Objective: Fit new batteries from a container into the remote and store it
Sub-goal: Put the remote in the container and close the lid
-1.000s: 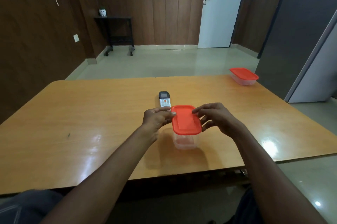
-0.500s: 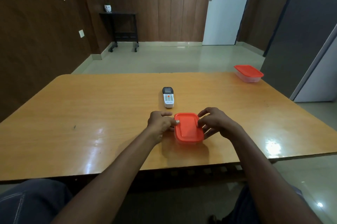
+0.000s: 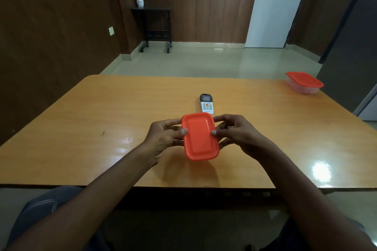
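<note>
On the table point(image 3: 102, 128), near its front edge, I held the box with the red lid point(image 3: 200, 138) between my left hand point(image 3: 163, 138) and right hand point(image 3: 238, 134), thumbs on top. The remote point(image 3: 206, 103) lay just behind it.

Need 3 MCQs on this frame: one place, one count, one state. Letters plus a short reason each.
1. Where does the remote lie?
A. on the table beyond the held container
B. inside the far container
C. on the floor

2. How many red-lidded containers show?
A. one
B. two
C. three

3. The red lid of the held container is:
A. lifted off
C. missing
B. on the container

Key: 1 A, it lies face up on the table. 2 B, one between the left hand and right hand, the far container at the table's corner. 3 B, both thumbs rest on its edges.
</note>
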Demonstrator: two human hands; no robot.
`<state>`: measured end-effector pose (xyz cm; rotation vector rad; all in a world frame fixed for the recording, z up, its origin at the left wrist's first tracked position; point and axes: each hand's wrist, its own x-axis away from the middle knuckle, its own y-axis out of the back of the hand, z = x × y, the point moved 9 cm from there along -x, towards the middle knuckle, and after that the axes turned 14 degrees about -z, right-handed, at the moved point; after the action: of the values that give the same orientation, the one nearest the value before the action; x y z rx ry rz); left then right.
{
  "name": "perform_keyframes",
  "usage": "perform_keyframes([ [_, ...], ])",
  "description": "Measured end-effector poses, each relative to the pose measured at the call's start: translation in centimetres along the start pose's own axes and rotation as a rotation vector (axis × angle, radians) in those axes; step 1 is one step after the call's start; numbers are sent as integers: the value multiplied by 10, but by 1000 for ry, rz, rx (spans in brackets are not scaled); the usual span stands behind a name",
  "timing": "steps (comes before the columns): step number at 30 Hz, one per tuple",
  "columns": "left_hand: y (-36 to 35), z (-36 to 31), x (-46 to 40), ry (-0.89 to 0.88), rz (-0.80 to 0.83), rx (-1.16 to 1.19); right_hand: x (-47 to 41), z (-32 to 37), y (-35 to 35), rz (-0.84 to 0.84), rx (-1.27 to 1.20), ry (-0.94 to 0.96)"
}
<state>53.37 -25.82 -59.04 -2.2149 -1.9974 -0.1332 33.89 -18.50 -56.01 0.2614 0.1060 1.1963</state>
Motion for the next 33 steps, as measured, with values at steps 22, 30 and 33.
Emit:
perform_keyframes([
  [22,15,-25,6,-218,37,8,1,52,-8,-359,183,589],
  [30,3,-7,11,-38,30,-14,12,51,-27,-400,173,667],
  [33,10,-9,13,-132,-109,-56,14,45,-38,-433,198,624],
])
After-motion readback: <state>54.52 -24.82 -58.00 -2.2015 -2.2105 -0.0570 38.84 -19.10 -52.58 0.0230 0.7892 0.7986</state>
